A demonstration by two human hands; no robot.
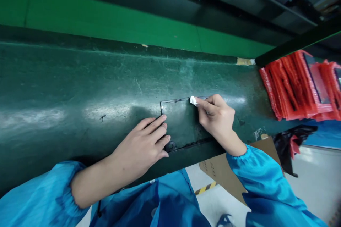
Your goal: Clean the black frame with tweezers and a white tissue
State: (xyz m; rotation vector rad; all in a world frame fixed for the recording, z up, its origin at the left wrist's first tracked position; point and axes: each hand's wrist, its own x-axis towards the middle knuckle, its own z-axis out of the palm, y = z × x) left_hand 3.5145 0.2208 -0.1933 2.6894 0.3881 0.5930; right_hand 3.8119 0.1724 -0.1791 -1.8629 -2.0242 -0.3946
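A thin black rectangular frame (186, 145) lies flat on the green work surface, its middle see-through to the green below. My left hand (145, 140) rests over the frame's left side with fingers stretched out, pressing on that edge. Between the thumb and fingers of my right hand (217, 115) is a small crumpled white wipe (193, 100), touching the frame's far edge. My right hand covers the frame's right side.
Red bubble-wrap pouches (295, 85) stand stacked at the right end of the green bench (66, 78). Below them hangs a black plastic bag (287, 145), beside a cardboard box (223, 173) on the floor side. A green ledge (119, 25) runs along the back.
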